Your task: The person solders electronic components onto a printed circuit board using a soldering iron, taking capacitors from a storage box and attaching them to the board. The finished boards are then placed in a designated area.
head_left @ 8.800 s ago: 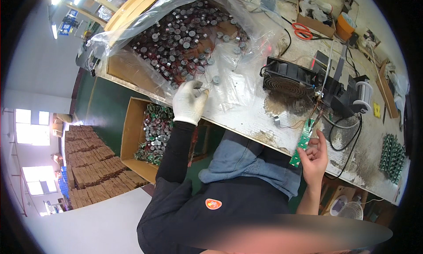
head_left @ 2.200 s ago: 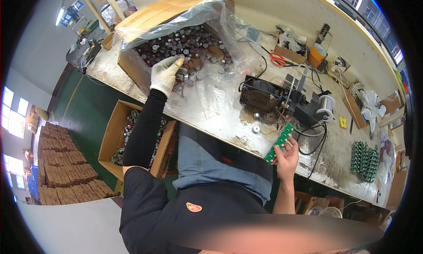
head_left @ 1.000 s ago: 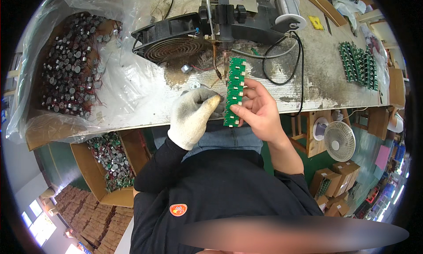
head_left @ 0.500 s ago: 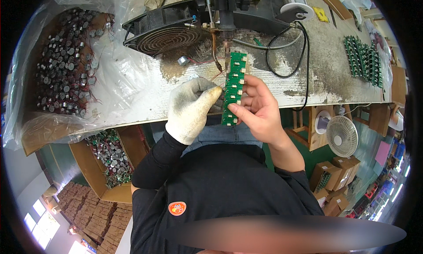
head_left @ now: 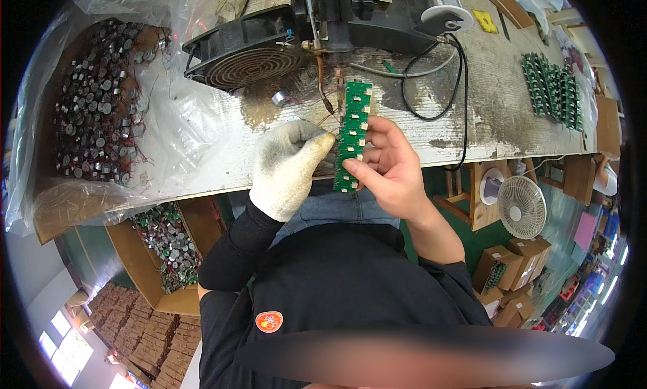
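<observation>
My bare right hand (head_left: 391,163) grips a long green circuit board (head_left: 352,129) between thumb and fingers, with small pale connectors along the strip. My left hand (head_left: 290,156), in a whitish glove, is closed in a pinch at the board's left edge. A thin red wire (head_left: 328,117) shows by its fingertips; what lies deeper in the fingers is hidden. The board's far end is beside the copper-coloured tip of a soldering iron (head_left: 339,72) on a black stand. A bent feed tube (head_left: 323,85) points down next to it. A small silver motor (head_left: 279,98) lies behind my left hand.
A black fan (head_left: 253,58) stands back left, near a heap of small motors (head_left: 94,106) on plastic. Black cable (head_left: 465,85) loops right of the iron, below a solder spool (head_left: 447,18). Stacked boards (head_left: 552,92) lie far right. A carton (head_left: 145,267) of parts stands below left.
</observation>
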Demonstrator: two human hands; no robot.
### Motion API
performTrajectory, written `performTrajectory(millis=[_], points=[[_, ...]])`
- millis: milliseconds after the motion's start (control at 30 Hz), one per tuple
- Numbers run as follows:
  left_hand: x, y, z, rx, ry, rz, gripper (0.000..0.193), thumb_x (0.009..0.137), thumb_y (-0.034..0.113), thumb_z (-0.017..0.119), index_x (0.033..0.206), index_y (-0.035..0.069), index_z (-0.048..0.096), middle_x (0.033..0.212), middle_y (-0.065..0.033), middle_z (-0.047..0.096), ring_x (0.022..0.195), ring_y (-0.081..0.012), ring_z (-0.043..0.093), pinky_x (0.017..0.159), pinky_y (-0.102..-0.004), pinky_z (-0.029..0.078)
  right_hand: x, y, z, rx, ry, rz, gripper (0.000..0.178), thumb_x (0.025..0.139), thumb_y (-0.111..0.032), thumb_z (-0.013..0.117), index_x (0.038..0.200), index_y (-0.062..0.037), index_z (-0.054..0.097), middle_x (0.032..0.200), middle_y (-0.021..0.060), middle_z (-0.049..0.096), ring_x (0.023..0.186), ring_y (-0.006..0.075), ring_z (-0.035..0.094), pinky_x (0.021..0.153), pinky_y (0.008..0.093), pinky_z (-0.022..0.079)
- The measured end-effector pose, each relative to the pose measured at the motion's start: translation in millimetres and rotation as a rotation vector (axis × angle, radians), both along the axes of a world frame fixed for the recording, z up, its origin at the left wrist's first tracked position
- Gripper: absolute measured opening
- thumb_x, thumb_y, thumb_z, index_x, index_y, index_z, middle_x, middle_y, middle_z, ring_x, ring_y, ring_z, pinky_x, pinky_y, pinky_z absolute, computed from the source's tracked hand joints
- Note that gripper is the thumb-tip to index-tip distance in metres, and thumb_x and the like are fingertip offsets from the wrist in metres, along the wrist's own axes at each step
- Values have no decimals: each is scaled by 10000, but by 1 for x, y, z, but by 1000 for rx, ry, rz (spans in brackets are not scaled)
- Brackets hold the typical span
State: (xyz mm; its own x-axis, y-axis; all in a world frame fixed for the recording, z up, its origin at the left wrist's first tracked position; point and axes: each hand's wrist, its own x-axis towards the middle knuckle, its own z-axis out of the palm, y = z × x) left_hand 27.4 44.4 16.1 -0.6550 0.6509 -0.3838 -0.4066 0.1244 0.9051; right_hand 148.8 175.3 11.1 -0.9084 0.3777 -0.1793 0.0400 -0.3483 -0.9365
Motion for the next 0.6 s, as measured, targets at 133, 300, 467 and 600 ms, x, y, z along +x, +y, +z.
performTrajectory(millis=[133, 300, 467, 600], points=[[1, -3, -4, -6, 75, -7, 158, 872, 121, 623, 859, -35, 649, 745, -42, 640, 684, -86, 577, 612, -241, 457, 0, -2, 2, 23, -9, 13, 527, 841, 59, 618, 1293, 14, 352, 1041, 112, 564, 729, 92, 584, 577, 213, 479], [2, 0, 3, -22, 46, -6, 171, 878, 130, 623, 845, -36, 645, 735, -37, 635, 675, -80, 567, 606, -237, 450, 2, -3, 1, 11, -18, 8, 536, 839, 62, 619, 1296, 16, 342, 1048, 122, 567, 722, 95, 582, 564, 218, 483], [3, 2, 4, -4, 75, -13, 189, 880, 153, 640, 840, -31, 645, 737, -34, 636, 676, -74, 564, 605, -231, 448, 5, -3, -1, 33, 7, 24, 541, 847, 86, 583, 1317, 18, 325, 1094, 132, 562, 789, 120, 613, 543, 203, 488], [3, 3, 8, -12, 74, 17, 188, 875, 157, 652, 837, -27, 646, 738, -33, 638, 675, -72, 563, 603, -225, 446, 6, -4, 0, 25, 11, 22, 545, 846, 90, 582, 1319, 12, 323, 1096, 130, 562, 788, 118, 613, 538, 197, 487]])
